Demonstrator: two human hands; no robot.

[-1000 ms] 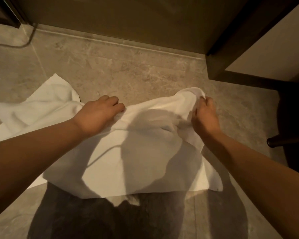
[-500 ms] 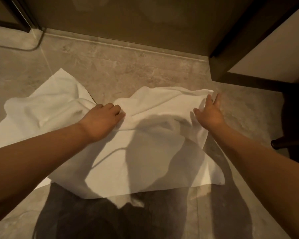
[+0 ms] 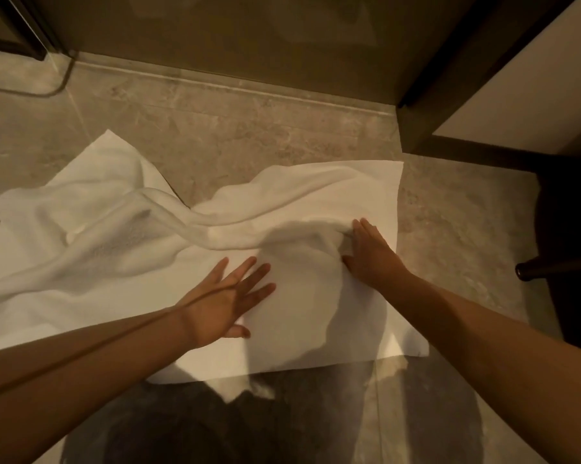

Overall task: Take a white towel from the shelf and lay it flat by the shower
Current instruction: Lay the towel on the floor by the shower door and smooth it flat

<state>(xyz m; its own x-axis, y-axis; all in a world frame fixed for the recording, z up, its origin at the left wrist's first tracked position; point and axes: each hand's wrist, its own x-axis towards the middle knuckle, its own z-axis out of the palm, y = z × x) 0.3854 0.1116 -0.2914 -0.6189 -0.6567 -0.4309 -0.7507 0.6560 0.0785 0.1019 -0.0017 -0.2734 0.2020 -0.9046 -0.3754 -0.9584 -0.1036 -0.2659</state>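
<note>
A white towel point(image 3: 302, 333) lies spread on the stone floor in front of the shower's glass wall point(image 3: 232, 31). Its right half is nearly flat, with the far right corner squared off. A thick wrinkle runs across the middle, and the left part is bunched. My left hand point(image 3: 225, 299) rests on the towel's centre, palm down with fingers spread. My right hand point(image 3: 369, 252) lies flat on the right half, fingertips against the wrinkle. Neither hand grips the cloth.
The grey stone floor point(image 3: 265, 135) stretches to a raised shower threshold point(image 3: 215, 85). A dark door frame point(image 3: 450, 78) stands at the right. A dark furniture leg point(image 3: 557, 266) juts in at the right edge. My shadow falls across the near floor.
Both hands let go of the bunched far edge and opened flat. The left hand slid back toward me onto the middle. The towel's right far corner now lies spread out.
</note>
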